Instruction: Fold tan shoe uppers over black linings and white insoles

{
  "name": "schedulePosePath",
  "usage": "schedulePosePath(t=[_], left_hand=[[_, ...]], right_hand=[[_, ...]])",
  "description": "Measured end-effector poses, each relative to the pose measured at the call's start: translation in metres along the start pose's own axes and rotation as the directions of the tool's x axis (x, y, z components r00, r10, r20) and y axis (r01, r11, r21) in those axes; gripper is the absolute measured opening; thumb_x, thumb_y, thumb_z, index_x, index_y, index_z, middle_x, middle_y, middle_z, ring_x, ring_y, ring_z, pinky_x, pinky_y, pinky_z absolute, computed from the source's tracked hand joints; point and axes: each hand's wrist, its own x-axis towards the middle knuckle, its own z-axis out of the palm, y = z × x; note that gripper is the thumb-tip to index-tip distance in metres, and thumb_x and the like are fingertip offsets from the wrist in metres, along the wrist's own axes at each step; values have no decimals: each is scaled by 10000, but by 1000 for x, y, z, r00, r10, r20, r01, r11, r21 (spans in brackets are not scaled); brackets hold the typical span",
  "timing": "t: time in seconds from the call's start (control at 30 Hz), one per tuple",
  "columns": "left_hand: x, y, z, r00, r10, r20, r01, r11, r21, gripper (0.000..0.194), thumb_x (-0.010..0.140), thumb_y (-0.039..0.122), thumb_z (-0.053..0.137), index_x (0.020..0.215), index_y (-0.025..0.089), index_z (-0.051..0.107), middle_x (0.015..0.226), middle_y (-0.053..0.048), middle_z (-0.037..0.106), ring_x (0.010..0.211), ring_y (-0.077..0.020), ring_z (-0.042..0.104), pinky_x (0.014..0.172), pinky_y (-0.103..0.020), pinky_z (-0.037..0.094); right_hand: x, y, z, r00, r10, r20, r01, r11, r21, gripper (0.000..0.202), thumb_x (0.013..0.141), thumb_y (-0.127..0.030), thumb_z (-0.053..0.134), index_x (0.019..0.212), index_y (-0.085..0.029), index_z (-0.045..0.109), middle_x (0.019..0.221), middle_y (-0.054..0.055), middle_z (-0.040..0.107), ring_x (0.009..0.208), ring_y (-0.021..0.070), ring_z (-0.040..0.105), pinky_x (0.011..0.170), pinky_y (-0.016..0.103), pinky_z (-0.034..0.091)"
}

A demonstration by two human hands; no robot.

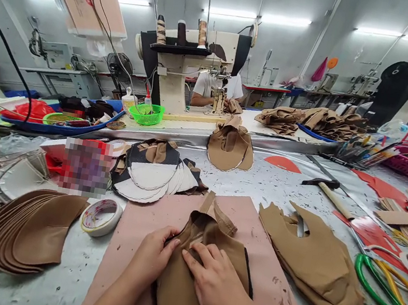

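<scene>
A brown shoe-upper piece (pixel 179 295) with dark edging and a strap at its top lies on a pink board (pixel 136 224). My left hand (pixel 155 251) pinches the piece's left edge near the top between thumb and fingers. On the middle of the same piece rests my right hand (pixel 212 275), palm down, its fingers spread and pointing to the left hand. Right of the board is a stack of similar brown pieces (pixel 310 266). A roll of white tape (pixel 101 217) sits left of the board, beside fanned brown leather pieces (pixel 35 233).
Behind the board are white-and-dark pieces (pixel 148 174) and another brown upper (pixel 228 149). A hammer (pixel 334 196) and scissors (pixel 382 284) lie at the right. A sewing machine (pixel 173 79) stands behind; a person in a white shirt (pixel 204 87) sits beyond it.
</scene>
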Motion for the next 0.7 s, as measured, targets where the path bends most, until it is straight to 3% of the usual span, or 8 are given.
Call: schedulePosePath(t=[0.1,0.2,0.3,0.4,0.5,0.6,0.7], left_hand=[[0,2,-1,1000,-4,0,4,1000,12,235,790,293,450,904,208,636,909,-46,707,840,-210,631,751,-290,454],[-1,5,-2,1000,-7,-5,7,1000,23,240,800,302,439,909,209,631,910,-45,707,841,-210,631,737,-286,456],[-2,6,-2,1000,-2,-17,2,1000,30,247,811,311,427,911,207,627,893,-48,706,829,-215,634,718,-289,455],[-3,6,-2,999,2,-39,0,999,37,255,813,324,420,909,205,624,879,-56,704,817,-222,633,714,-301,456],[-3,1,-2,998,0,-55,1,1000,13,278,815,358,416,932,202,613,912,-69,698,844,-231,629,741,-316,461],[-1,-10,-3,998,1,-65,-1,1000,-1,326,822,418,401,983,208,592,896,-66,689,834,-227,628,741,-311,467],[2,-26,-2,997,4,-73,-4,1000,1,426,841,477,369,1104,183,529,810,-53,671,755,-209,624,709,-292,469]], right_hand=[[2,1,-5,1000,20,3,-20,999,40,428,810,-160,484,1233,-199,538,1196,90,577,996,238,517,845,373,449],[1,11,-13,987,28,-160,-14,996,90,357,782,-97,456,1101,-145,610,1185,132,565,1058,248,504,912,387,439],[-1,29,-24,947,176,-267,-153,983,105,282,802,-122,450,1000,-198,637,1258,135,505,1159,286,457,946,477,413],[1,42,-35,952,292,-95,-271,944,186,333,785,-114,486,1063,-241,617,1240,105,527,1129,254,511,918,423,456],[10,45,-52,972,216,92,-234,922,309,445,766,-48,465,1126,-272,602,1100,46,613,991,169,598,857,273,486],[26,44,-76,988,118,102,-145,933,328,437,794,-54,422,1104,-282,629,1015,23,647,923,151,615,810,233,486],[51,47,-107,997,62,46,-70,977,201,425,803,-82,418,1130,-259,626,1101,45,631,968,184,603,828,273,479]])
